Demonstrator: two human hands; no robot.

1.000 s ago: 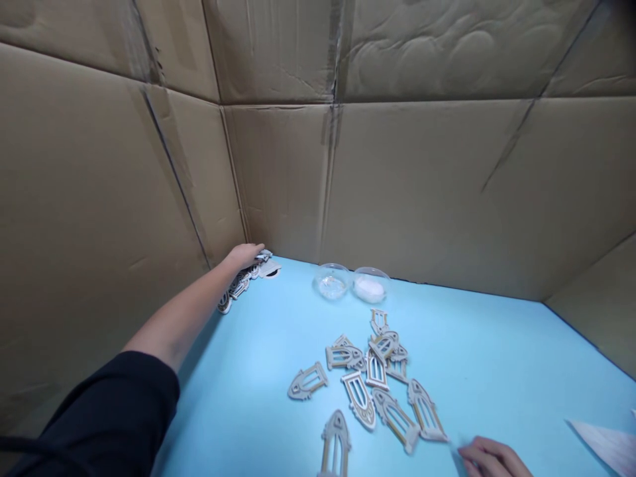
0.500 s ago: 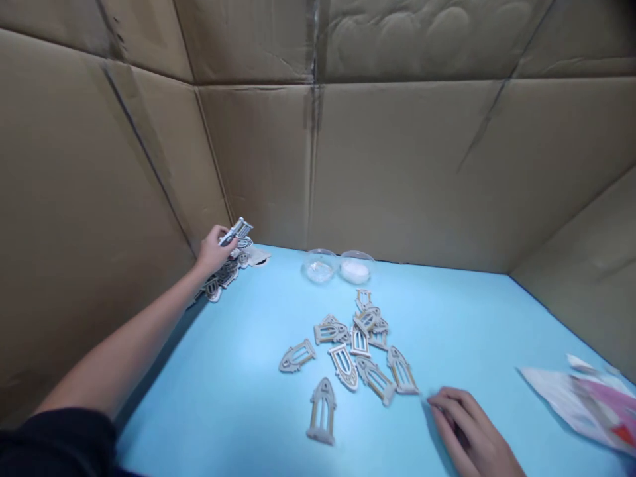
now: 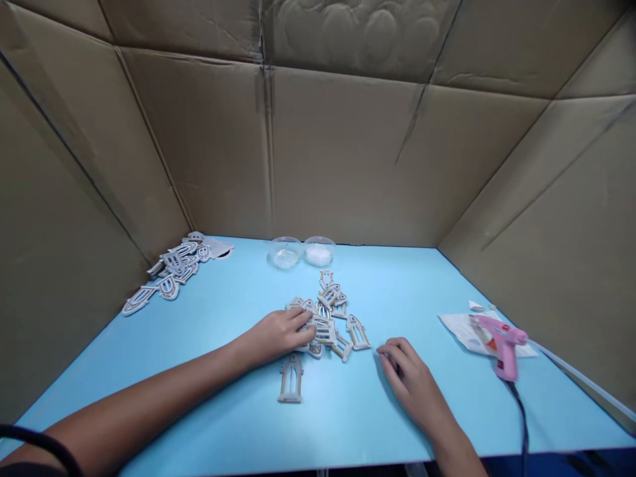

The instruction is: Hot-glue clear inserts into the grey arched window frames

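Observation:
My left hand is over the middle heap of small grey arched window-shaped pieces, its fingers closed on one arched piece at the heap's left part. A single arched piece lies flat just below that hand, apart from the heap. To the right of the heap my right hand rests on the blue table with its fingers curled together; whether anything is inside them is hidden.
A second pile of arched pieces lies at the back left. Two clear round dishes stand near the back cardboard wall. A pink glue gun with a black cable lies on a white packet at the right.
My left hand has moved from the back-left pile to the middle heap, carrying a piece. The view has turned rightward, bringing the glue gun fully into sight. My right hand stays curled.

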